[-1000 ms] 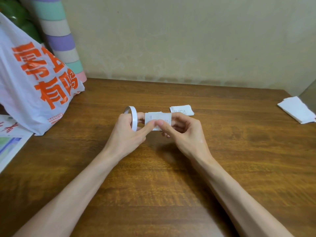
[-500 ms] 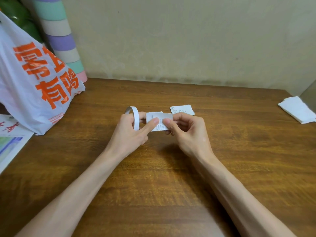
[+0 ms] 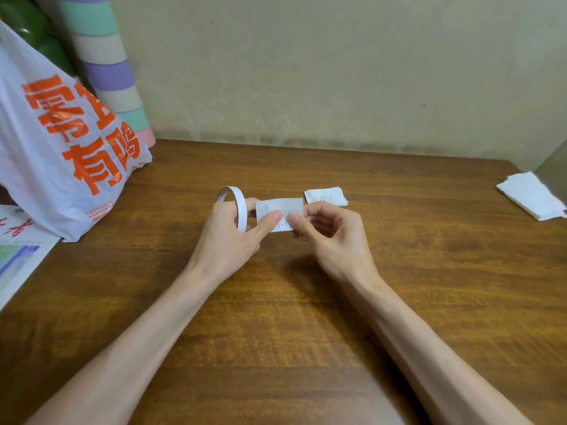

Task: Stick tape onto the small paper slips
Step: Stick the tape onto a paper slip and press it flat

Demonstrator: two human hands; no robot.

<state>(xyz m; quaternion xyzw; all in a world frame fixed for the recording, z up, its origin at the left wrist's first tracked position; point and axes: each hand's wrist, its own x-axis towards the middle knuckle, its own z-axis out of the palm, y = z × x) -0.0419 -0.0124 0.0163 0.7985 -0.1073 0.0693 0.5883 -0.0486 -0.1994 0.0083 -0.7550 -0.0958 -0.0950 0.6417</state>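
Head: left hand (image 3: 228,237), right hand (image 3: 331,237) still pinch slip (image 3: 277,207).

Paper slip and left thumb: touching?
Touching. Head view shows the thumb of the left hand pressed on the paper slip, no gap.

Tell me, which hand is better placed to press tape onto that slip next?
Probably the left hand: its thumb lies across the paper slip and the tape roll hangs on its fingers. The right hand only pinches the slip's right edge, steadying it.
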